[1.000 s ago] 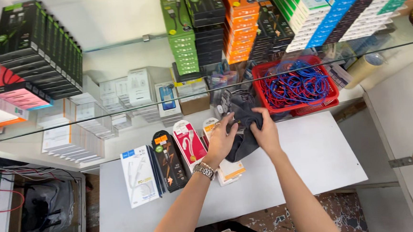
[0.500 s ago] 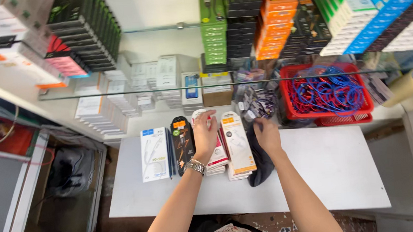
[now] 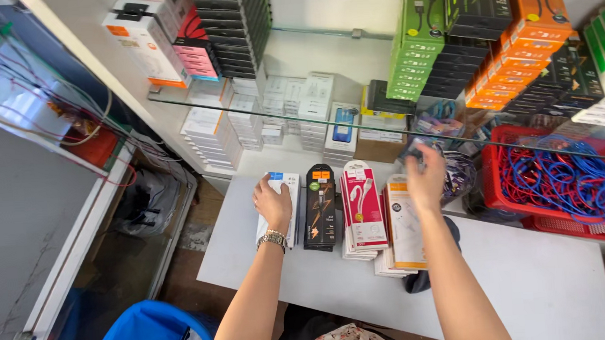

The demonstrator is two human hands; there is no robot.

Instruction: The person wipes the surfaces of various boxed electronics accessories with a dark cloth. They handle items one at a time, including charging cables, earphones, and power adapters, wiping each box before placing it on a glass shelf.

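My left hand [image 3: 272,205], with a wristwatch, lies on top of a white and blue flat box [image 3: 297,212] at the left end of a row of packages, its fingers curled over the box's far edge. Beside it lie a black box [image 3: 321,205], a red and white stack [image 3: 363,205] and a white and orange stack [image 3: 404,227]. My right hand [image 3: 425,176] reaches past that stack to a clear bag of dark cables [image 3: 456,171]. Its fingers curl around a small dark item [image 3: 413,155], which is blurred. A black cloth [image 3: 421,280] lies under my right forearm.
A red basket [image 3: 508,206] of blue and red cables stands at the right on the white table [image 3: 533,282]. A glass shelf [image 3: 278,108] overhangs the table's back, with stacked green, black, orange and white boxes above and behind. A blue object [image 3: 151,333] sits on the floor, bottom left.
My left hand moved left from the red and white stack onto the white and blue box. My right hand let go of the black cloth and reached up to the cable bag.
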